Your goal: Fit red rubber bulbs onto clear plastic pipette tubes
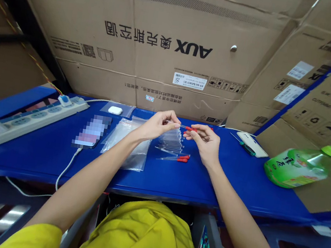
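Observation:
Over the blue table, my left hand (159, 124) pinches the transparent tube of a dropper (182, 125) between thumb and fingers. At the tube's other end, the fingers of my right hand (208, 144) close around its red rubber bulb; how far the tube sits inside the bulb is too small to tell. Below my hands lies a pile of thin transparent tubes (170, 142). Nearer to me, droppers with red bulbs (182, 159) rest side by side, tips to the left. More red shows just behind my right fingers, partly hidden.
Plastic zip bags (130, 152) lie left of the tubes, near a phone (92, 130), an earbud case (115, 110) and a power strip (33, 119). On the right are a screwdriver (247, 148), a white device (254, 144) and a tilted green bottle (297, 168). Cardboard (159, 8) walls the back.

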`<state>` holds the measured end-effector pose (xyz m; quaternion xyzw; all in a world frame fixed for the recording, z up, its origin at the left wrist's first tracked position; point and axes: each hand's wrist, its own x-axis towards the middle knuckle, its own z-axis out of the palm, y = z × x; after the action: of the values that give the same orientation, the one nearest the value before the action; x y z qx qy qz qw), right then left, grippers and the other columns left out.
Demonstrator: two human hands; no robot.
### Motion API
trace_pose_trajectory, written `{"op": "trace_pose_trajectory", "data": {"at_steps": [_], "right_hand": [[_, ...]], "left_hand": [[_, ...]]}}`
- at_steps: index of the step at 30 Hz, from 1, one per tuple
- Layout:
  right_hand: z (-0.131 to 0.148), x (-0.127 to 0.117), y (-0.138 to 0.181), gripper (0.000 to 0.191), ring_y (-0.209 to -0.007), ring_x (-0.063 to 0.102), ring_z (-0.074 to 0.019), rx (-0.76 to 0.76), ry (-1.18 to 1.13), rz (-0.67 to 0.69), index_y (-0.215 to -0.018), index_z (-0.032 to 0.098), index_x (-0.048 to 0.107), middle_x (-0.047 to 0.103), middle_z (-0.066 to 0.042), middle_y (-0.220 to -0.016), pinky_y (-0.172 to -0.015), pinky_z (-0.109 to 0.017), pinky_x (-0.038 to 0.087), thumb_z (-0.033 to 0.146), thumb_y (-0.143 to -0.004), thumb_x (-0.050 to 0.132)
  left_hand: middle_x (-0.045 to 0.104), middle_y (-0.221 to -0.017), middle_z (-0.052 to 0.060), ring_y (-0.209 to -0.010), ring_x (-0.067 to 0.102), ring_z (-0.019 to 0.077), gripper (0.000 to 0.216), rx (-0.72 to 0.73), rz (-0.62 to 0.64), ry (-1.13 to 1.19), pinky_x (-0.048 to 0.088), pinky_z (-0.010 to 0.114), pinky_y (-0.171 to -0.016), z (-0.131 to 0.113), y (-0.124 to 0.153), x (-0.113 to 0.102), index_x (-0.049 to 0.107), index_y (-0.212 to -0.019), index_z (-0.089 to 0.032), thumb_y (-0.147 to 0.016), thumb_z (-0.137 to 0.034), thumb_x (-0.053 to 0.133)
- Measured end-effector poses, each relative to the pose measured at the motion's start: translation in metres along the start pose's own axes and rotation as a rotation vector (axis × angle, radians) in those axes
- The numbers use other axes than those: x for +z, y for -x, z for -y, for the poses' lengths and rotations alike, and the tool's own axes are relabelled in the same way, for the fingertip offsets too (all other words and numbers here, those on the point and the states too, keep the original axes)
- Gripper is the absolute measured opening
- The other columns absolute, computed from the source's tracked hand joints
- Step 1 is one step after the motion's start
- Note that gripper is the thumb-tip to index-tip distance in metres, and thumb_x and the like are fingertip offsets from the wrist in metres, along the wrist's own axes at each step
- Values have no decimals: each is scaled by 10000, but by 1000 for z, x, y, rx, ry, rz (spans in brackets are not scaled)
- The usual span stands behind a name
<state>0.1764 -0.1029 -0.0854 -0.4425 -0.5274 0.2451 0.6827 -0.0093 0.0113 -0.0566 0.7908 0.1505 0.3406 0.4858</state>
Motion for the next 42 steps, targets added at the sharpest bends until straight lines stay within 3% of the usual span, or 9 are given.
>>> {"op": "trace_pose_trajectory", "data": {"at_steps": [11,21,42], "right_hand": [[-2,-2,-2,327,-835,804,-243,42,-9,-8,-984,211,776,819,-58,-917,-804,-399,680,470,-798,850],[-2,1,1,310,-778,804,-242,30,-19,-20,-924,211,767,817,-52,-877,-751,-395,687,441,-755,887],[-3,2,3,320,-775,809,-254,26,-11,-41,-868,205,750,812,-52,-850,-764,-407,697,472,-756,886]], "left_hand": [[626,-811,32,-690,475,126,278,-4,13,-49,354,279,-648,-4,0,0,679,-977,-165,-953,-441,651],[546,-703,-4,-632,411,111,303,-19,9,-44,315,282,-620,-5,1,1,641,-827,-167,-930,-450,679],[628,-787,29,-694,466,130,284,-7,43,-31,336,284,-652,-9,3,6,634,-836,-161,-932,-427,659]]}}
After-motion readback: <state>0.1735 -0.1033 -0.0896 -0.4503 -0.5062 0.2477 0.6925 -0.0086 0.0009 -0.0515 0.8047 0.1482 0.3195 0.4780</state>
